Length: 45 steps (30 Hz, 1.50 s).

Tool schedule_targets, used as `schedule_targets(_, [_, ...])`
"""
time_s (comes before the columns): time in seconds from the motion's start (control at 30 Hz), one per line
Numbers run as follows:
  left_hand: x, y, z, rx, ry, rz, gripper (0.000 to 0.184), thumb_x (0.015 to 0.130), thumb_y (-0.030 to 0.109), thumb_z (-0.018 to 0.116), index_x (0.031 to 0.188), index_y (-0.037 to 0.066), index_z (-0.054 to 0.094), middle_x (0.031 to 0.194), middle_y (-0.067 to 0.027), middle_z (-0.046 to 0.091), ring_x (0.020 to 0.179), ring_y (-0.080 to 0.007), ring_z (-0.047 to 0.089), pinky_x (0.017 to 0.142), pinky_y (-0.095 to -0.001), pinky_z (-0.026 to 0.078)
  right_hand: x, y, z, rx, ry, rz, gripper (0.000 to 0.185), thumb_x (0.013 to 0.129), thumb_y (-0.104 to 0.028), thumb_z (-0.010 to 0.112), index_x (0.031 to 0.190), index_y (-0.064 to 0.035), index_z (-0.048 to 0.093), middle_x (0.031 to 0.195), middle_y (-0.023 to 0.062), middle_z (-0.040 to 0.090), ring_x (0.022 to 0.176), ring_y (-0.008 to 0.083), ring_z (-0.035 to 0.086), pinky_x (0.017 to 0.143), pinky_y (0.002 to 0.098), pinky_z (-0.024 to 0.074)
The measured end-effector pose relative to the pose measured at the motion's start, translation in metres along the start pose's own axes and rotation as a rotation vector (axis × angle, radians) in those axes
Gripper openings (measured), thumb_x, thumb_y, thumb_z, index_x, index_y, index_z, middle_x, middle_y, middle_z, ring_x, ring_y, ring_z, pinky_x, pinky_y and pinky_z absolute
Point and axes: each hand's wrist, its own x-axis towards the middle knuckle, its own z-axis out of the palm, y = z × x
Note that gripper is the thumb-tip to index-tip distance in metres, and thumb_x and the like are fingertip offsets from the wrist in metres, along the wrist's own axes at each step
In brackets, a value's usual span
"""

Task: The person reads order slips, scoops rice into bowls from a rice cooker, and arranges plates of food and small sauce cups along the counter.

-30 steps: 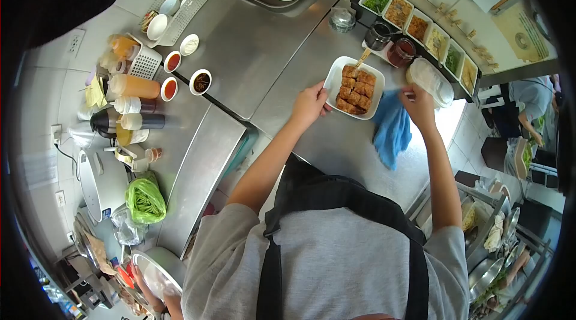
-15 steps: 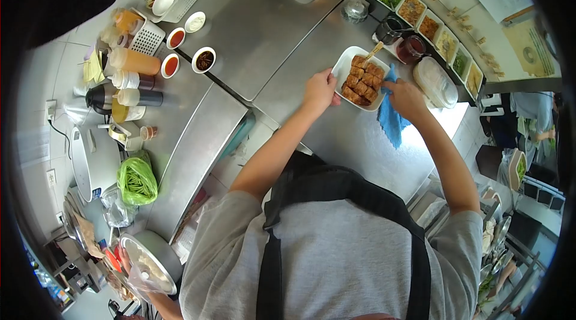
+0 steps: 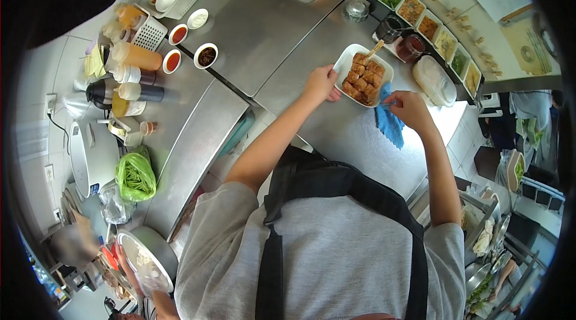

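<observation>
My left hand point(image 3: 322, 84) grips the left rim of a white square dish point(image 3: 389, 74), fingers closed on it. Cut pieces of browned food point(image 3: 362, 81) fill the dish, and a small wooden clip point(image 3: 376, 48) stands at its top edge. On the dish's right side, my right hand point(image 3: 408, 107) pinches a blue cloth point(image 3: 389, 126). The cloth's upper end touches the dish's lower right rim, and the rest hangs down over the steel counter point(image 3: 336, 131).
Dark jars point(image 3: 410, 48), a lidded plastic tub point(image 3: 434, 81) and a row of topping trays point(image 3: 444, 42) stand right. Sauce bowls point(image 3: 206, 56) and bottles point(image 3: 138, 56) are left. Another person's hand point(image 3: 126, 265) is by a pot point(image 3: 159, 248).
The dish has shifted up and slightly right in view. My right hand has brought the cloth to the dish's rim, then moved a little lower along its right side.
</observation>
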Motion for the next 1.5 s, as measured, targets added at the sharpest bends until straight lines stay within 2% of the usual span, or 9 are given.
schedule_targets(0.17, [-0.008,0.009,0.0,0.147,0.027,0.043,0.036,0.097,0.016,0.038,0.128,0.002,0.05,0.066,-0.0148,0.066,0.052,-0.0211,0.066,0.048,-0.0308,0.054,0.007,0.03,0.044,0.123,0.302,-0.2,0.029,0.068,-0.004,0.07,0.095,-0.0084,0.062,0.108,0.0163,0.055,0.098,0.0346,0.058,0.083,0.039,0.0482])
schedule_targets(0.27, [0.002,-0.016,0.004,0.906,0.309,0.448,0.036,0.098,0.018,0.037,0.129,0.006,0.052,0.07,-0.0118,0.067,0.056,-0.0185,0.066,0.05,-0.0303,0.054,0.011,0.042,0.069,0.141,0.445,-0.171,0.027,0.068,-0.001,0.069,0.092,-0.0081,0.059,0.11,0.0165,0.053,0.099,0.0359,0.057,0.084,0.0405,0.0478])
schedule_targets(0.4, [-0.008,-0.002,0.006,0.403,0.128,0.143,0.04,0.096,0.026,0.044,0.13,0.007,0.051,0.071,-0.0113,0.067,0.057,-0.0166,0.066,0.054,-0.0322,0.054,0.003,0.05,0.093,-0.014,0.588,-0.237,0.022,0.067,0.002,0.064,0.085,-0.0082,0.06,0.104,0.0151,0.055,0.095,0.0361,0.057,0.083,0.042,0.0484])
schedule_targets(0.57, [-0.013,-0.014,0.005,-0.064,0.129,-0.13,0.05,0.094,0.034,0.051,0.131,0.002,0.048,0.075,-0.0121,0.067,0.059,-0.0173,0.065,0.059,-0.0327,0.053,-0.084,0.135,0.161,-0.484,-0.637,-0.095,0.01,0.068,-0.012,0.066,0.078,-0.0113,0.068,0.088,0.0143,0.061,0.088,0.034,0.061,0.076,0.0414,0.05])
schedule_targets(0.63, [-0.019,-0.041,-0.005,0.42,0.255,0.112,0.051,0.092,0.033,0.054,0.129,-0.001,0.049,0.08,-0.0125,0.068,0.064,-0.0182,0.065,0.06,-0.0322,0.052,-0.135,0.164,0.158,-0.669,-0.883,-0.028,0.013,0.067,-0.011,0.066,0.079,-0.0109,0.069,0.088,0.0144,0.061,0.087,0.0335,0.061,0.076,0.0409,0.05])
schedule_targets(0.9, [-0.115,-0.064,0.003,0.279,-0.294,0.533,0.049,0.073,0.029,0.077,0.114,0.006,0.063,0.084,-0.0115,0.068,0.076,-0.021,0.065,0.069,-0.0319,0.051,-0.087,-0.014,0.064,0.114,-0.182,-0.34,0.024,0.06,0.001,0.068,0.083,-0.0074,0.071,0.083,0.013,0.06,0.086,0.0288,0.062,0.078,0.0355,0.0492])
schedule_targets(1.0, [-0.132,-0.034,-0.024,0.288,-0.222,0.328,0.041,0.072,0.029,0.079,0.103,0.005,0.068,0.08,-0.011,0.067,0.075,-0.0198,0.065,0.067,-0.0312,0.051,-0.04,-0.08,0.08,0.259,-0.041,-0.455,0.024,0.062,0.006,0.063,0.082,-0.0059,0.071,0.085,0.0116,0.064,0.082,0.024,0.064,0.072,0.0313,0.0505])
schedule_targets(1.23, [-0.164,-0.031,-0.157,0.261,0.394,0.321,0.034,0.073,0.03,0.079,0.095,0.006,0.067,0.088,-0.0101,0.066,0.082,-0.0206,0.064,0.07,-0.0307,0.05,0.038,-0.166,0.085,-0.107,-0.027,-0.486,0.028,0.063,0.001,0.069,0.091,-0.007,0.07,0.087,0.012,0.065,0.084,0.0266,0.064,0.076,0.0355,0.0502])
schedule_targets(1.5, [-0.141,-0.036,-0.36,0.633,0.962,0.179,0.08,0.065,0.019,0.081,0.134,0.005,0.041,0.121,-0.0197,0.05,0.112,-0.0345,0.051,0.091,-0.0426,0.045,0.171,-0.286,0.155,-0.049,0.089,-0.768,0.09,0.065,-0.021,0.079,0.142,-0.0113,0.034,0.133,0.0197,0.047,0.122,0.0367,0.044,0.101,0.0425,0.0387])
